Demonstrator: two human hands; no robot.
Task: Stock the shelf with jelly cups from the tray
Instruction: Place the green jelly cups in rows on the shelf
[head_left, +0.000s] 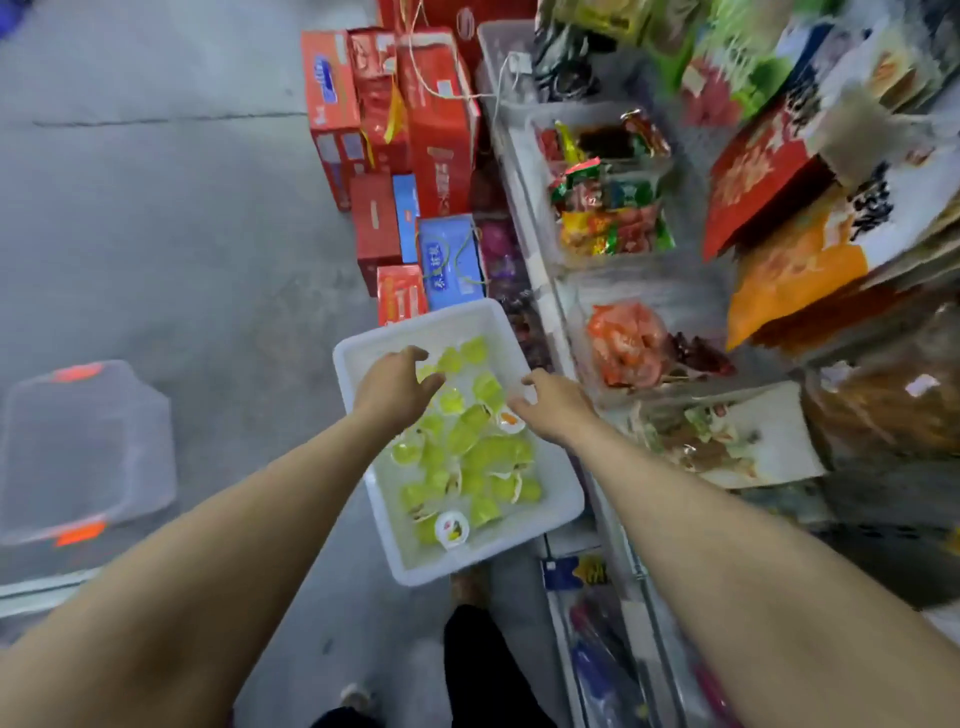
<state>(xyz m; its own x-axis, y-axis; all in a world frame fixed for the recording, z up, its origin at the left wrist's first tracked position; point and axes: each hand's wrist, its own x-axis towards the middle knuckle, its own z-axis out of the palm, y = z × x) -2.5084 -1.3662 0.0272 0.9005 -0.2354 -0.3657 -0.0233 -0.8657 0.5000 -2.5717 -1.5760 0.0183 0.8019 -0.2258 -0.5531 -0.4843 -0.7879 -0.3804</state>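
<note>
Beneath both open hands (400, 384) (553, 402), jelly cups (467, 452) fill tray (566, 499).

Just 1 camera here, strapped to my head, so no second view to overlap with. It looks forward and steeply down past both my forearms, wide-angle so the edges bend. The white tray (558, 499) sits near center at arm's reach, grey floor (156, 234) fills the left side, the shelf (545, 270) runs up the right.
</note>
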